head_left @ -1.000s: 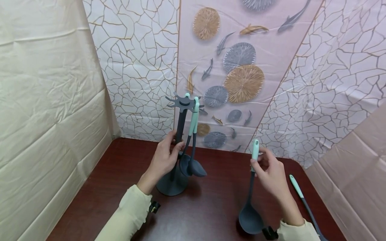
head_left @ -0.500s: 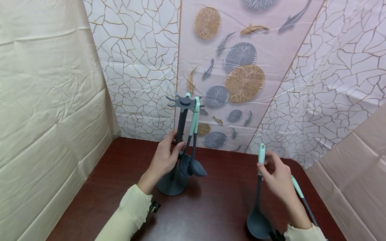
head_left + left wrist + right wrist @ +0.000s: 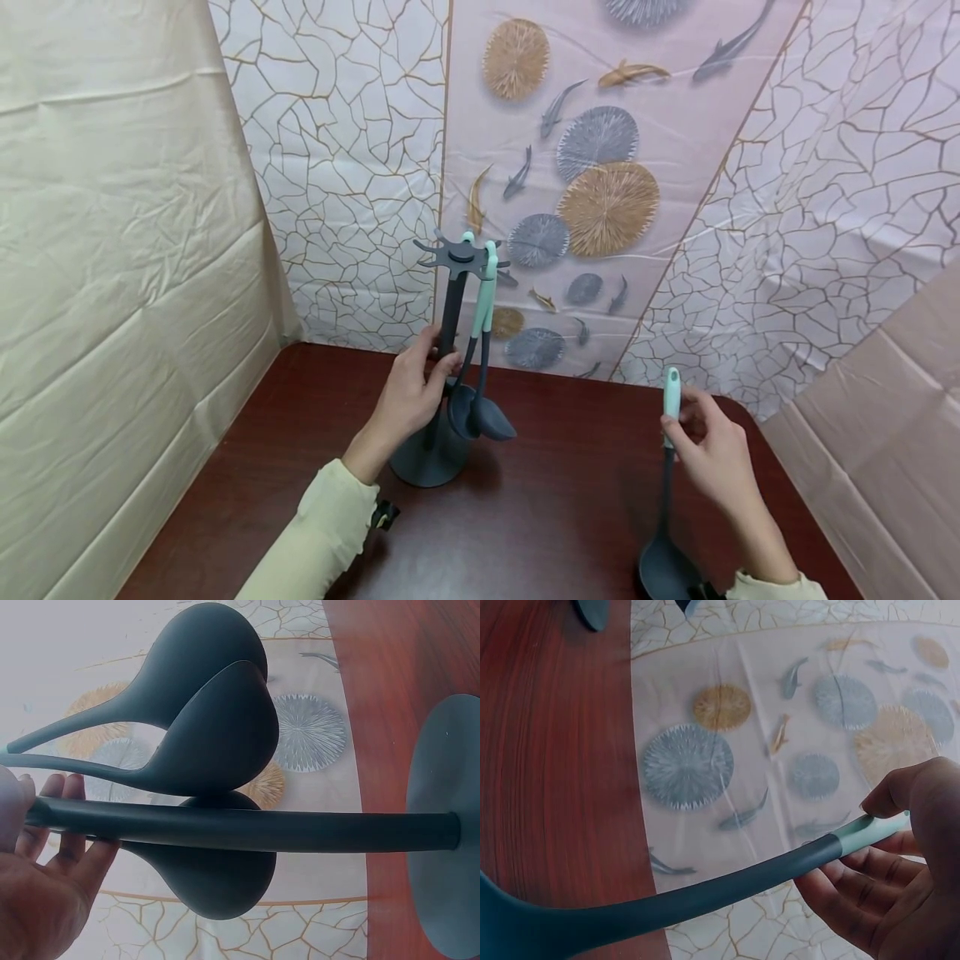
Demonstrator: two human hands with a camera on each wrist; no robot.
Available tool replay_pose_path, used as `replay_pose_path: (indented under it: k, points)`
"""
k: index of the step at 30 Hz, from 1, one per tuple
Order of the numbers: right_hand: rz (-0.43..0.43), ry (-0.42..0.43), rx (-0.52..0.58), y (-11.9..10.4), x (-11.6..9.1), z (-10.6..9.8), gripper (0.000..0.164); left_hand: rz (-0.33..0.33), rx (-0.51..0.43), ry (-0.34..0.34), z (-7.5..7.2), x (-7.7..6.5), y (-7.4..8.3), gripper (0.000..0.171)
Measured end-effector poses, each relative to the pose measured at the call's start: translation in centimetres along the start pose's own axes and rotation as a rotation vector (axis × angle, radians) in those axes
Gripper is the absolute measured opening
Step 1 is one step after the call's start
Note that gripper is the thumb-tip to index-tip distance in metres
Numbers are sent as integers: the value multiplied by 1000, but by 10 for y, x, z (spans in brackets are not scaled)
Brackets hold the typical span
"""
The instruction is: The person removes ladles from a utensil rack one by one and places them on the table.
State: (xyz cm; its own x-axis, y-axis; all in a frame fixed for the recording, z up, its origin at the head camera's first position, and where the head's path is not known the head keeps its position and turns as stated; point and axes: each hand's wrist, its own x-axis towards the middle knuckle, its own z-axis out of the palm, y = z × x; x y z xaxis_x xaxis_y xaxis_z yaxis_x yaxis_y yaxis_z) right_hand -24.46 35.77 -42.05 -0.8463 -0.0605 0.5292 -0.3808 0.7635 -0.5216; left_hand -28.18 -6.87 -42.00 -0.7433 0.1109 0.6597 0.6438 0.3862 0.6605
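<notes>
My left hand [image 3: 408,392] grips the dark upright pole of a utensil stand [image 3: 453,307] at the left of the table. From the stand's hooked top hang utensils [image 3: 484,308] with mint handles and dark, rounded heads. In the left wrist view, several rounded heads [image 3: 217,735] show beside the pole. At the right, my right hand [image 3: 716,462] holds a dark ladle [image 3: 667,483] by its mint handle, thumb on one side and fingers on the other. Its bowl points down, low over the table; whether it touches is unclear.
The dark red table [image 3: 540,508] has a patterned cloth [image 3: 600,208] hanging behind it. Pale cloth walls [image 3: 127,300] stand at both sides. The stand's round base [image 3: 429,460] rests on the table.
My right hand has moved the ladle rightward and a little nearer. A mint-handled utensil lying at the right is now hidden behind the right hand and arm. The left hand stays on the stand.
</notes>
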Motion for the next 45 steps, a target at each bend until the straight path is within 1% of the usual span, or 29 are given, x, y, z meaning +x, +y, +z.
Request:
replay_pose_path:
  k: [8,13,19,24,29,37,45]
  points:
    - [12,-3,-17,7,0,-7,35,7,0,4,0,0,-1,30]
    - [14,-28,-24,17,-3,-7,33,0,-2,-1,0,0,0,30]
    - [43,-59,-37,30,-7,-10,32,-7,-6,0,0,-1,0,30]
    - [64,-63,-38,37,-9,-15,32,-2,-11,1,1,-1,-2,29]
    - [95,-69,-59,40,-11,-19,34,-5,-4,-1,1,-1,-2,28]
    - [133,-112,-76,42,-13,-23,36,-20,11,-1,-1,-1,2,29]
    - [160,-138,-92,51,-18,-26,36,-22,2,-3,0,-1,0,30]
